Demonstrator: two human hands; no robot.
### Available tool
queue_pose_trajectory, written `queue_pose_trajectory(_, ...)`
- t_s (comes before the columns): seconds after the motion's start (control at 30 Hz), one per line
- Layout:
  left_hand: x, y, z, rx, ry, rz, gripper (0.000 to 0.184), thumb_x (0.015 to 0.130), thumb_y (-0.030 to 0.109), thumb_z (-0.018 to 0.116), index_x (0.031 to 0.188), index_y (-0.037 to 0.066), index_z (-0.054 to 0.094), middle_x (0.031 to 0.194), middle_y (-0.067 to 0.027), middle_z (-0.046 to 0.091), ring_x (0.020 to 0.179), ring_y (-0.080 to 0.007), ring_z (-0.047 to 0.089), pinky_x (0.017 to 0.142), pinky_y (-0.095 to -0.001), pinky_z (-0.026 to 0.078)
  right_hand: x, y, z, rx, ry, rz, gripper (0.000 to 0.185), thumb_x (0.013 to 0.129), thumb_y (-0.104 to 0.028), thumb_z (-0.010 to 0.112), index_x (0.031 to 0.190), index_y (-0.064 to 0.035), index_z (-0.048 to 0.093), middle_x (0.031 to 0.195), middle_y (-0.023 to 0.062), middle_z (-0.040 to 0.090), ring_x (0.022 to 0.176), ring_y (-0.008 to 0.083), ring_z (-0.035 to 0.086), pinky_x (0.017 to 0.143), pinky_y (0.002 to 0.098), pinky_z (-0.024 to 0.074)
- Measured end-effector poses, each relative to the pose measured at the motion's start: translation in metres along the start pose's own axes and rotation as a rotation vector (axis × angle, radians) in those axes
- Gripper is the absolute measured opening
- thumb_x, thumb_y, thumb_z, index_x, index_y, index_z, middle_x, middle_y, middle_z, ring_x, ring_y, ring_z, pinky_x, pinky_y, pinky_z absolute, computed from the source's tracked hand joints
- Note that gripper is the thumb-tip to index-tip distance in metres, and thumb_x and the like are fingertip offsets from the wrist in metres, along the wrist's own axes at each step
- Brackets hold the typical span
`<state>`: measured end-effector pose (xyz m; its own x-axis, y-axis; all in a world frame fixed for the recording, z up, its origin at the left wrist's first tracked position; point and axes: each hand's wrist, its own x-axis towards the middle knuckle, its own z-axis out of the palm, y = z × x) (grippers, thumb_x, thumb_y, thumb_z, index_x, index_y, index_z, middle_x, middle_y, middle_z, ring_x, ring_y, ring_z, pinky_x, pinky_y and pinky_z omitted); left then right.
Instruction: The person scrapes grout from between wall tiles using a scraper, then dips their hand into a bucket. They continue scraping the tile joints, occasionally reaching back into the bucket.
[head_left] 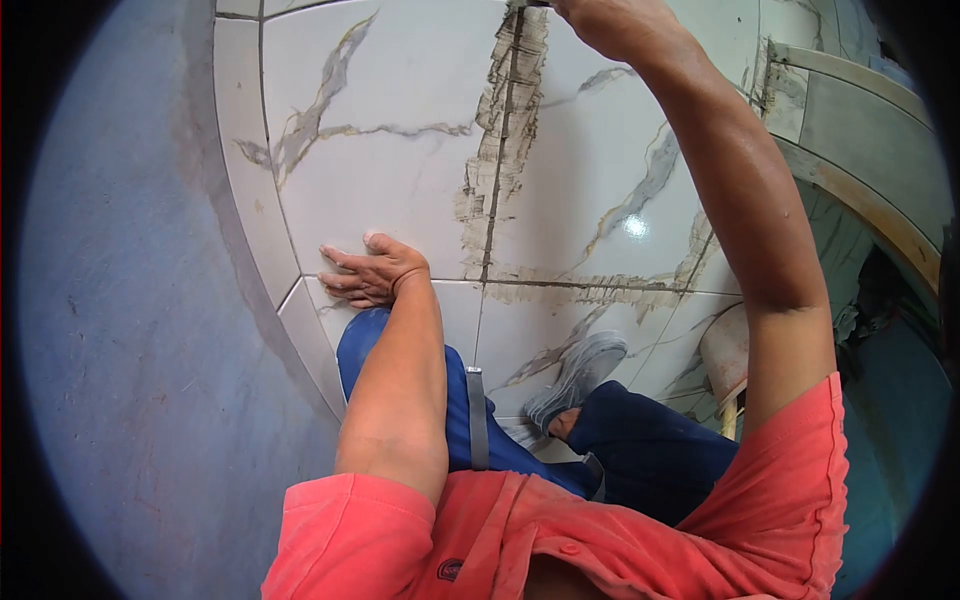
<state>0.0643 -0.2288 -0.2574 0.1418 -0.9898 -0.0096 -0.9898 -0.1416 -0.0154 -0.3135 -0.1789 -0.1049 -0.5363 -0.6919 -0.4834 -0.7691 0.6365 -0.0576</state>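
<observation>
My left hand [372, 273] rests on the white marbled floor tiles [370, 190] near the wall, fingers spread and nothing in them. At the top edge of the head view is my right hand [615, 22], partly cut off, its fingers closed. A thin dark edge of some tool shows at its fingertips, too little to name. It meets the tile joint [505, 125], which is dark with grey-brown grout smeared along both sides. A second smeared joint [580, 284] crosses it lower down.
A blue-grey wall [120, 300] stands on the left, with tile skirting [245, 140] at its foot. My sandalled foot [580, 375] is on the tiles. To the right are a whitish bucket [727, 350] and a tiled step or ledge [860, 120].
</observation>
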Motion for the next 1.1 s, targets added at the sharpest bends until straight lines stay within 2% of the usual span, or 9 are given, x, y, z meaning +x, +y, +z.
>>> queue_pose_trajectory(0.1,-0.002,0.005,0.001,-0.029,0.008,-0.021,0.074,0.093,0.049,0.044,0.157,0.019,0.024,0.158,-0.0281,0.019,0.147,-0.0454,0.017,0.115,-0.0625,0.016,-0.007,0.004,-0.009,-0.131,-0.217,0.092,0.036,0.097,-0.009,0.043,0.123,-0.0122,0.068,0.097,0.0183,0.073,0.090,0.0318,0.071,0.078,0.0442,0.0562)
queue_pose_trajectory(0.2,0.000,0.000,0.001,-0.029,0.020,-0.010,0.075,0.092,0.049,0.044,0.158,0.019,0.023,0.158,-0.0284,0.019,0.148,-0.0451,0.017,0.115,-0.0628,0.016,-0.018,0.000,-0.027,-0.099,-0.232,0.122,0.036,0.098,-0.009,0.042,0.122,-0.0113,0.069,0.097,0.0184,0.073,0.090,0.0311,0.071,0.077,0.0443,0.0559)
queue_pose_trajectory(0.4,-0.001,0.003,0.001,-0.041,0.026,-0.005,0.075,0.092,0.049,0.044,0.157,0.019,0.024,0.158,-0.0282,0.019,0.147,-0.0454,0.017,0.115,-0.0624,0.016,0.000,-0.007,-0.014,0.042,-0.069,0.016,0.035,0.098,-0.010,0.042,0.119,-0.0102,0.069,0.099,0.0195,0.072,0.093,0.0302,0.070,0.078,0.0437,0.0552)
queue_pose_trajectory(0.53,-0.002,0.005,0.001,-0.077,0.025,-0.025,0.076,0.090,0.048,0.050,0.156,0.019,0.027,0.159,-0.0265,0.019,0.148,-0.0451,0.017,0.114,-0.0627,0.017,-0.002,0.002,-0.014,-0.052,-0.234,0.073,0.034,0.096,-0.008,0.044,0.119,-0.0092,0.069,0.095,0.0213,0.070,0.091,0.0315,0.070,0.077,0.0422,0.0554)
queue_pose_trajectory(0.6,-0.001,0.006,0.001,-0.067,0.040,-0.044,0.076,0.089,0.047,0.053,0.156,0.020,0.028,0.159,-0.0248,0.020,0.149,-0.0441,0.017,0.114,-0.0624,0.018,-0.010,0.039,0.007,-0.090,-0.138,-0.124,0.028,0.097,-0.014,0.049,0.120,-0.0079,0.064,0.102,0.0208,0.070,0.097,0.0390,0.066,0.086,0.0483,0.0509)
queue_pose_trajectory(0.77,0.001,0.004,0.009,-0.115,0.040,-0.012,0.081,0.087,0.044,0.053,0.157,0.016,0.025,0.159,-0.0301,0.016,0.149,-0.0491,0.012,0.115,-0.0640,0.014,-0.072,0.042,-0.020,0.003,-0.106,-0.134,0.034,0.100,-0.015,0.051,0.131,-0.0087,0.061,0.106,0.0231,0.069,0.097,0.0401,0.065,0.087,0.0468,0.0493)
queue_pose_trajectory(0.87,0.000,0.005,0.002,-0.145,0.013,0.004,0.081,0.088,0.043,0.052,0.158,0.016,0.023,0.160,-0.0311,0.013,0.149,-0.0491,0.011,0.116,-0.0630,0.012,-0.113,0.007,-0.031,0.046,-0.193,-0.130,0.034,0.100,-0.015,0.051,0.132,-0.0077,0.060,0.104,0.0248,0.069,0.093,0.0399,0.066,0.082,0.0466,0.0505)
queue_pose_trajectory(0.9,-0.001,0.005,-0.001,-0.147,0.015,0.006,0.081,0.088,0.043,0.052,0.158,0.016,0.023,0.160,-0.0311,0.013,0.149,-0.0491,0.011,0.116,-0.0630,0.012,-0.122,0.009,-0.018,0.135,-0.150,-0.238,0.035,0.100,-0.014,0.049,0.133,-0.0070,0.058,0.100,0.0261,0.068,0.089,0.0405,0.067,0.078,0.0466,0.0511)
queue_pose_trajectory(1.1,-0.002,0.004,-0.005,-0.189,-0.062,-0.040,0.082,0.088,0.044,0.051,0.159,0.017,0.020,0.161,-0.0314,0.012,0.151,-0.0479,0.008,0.118,-0.0612,0.009,-0.177,-0.057,0.066,0.317,-0.304,-0.238,0.039,0.095,-0.009,0.047,0.133,-0.0033,0.054,0.092,0.0270,0.067,0.090,0.0451,0.063,0.082,0.0509,0.0487)
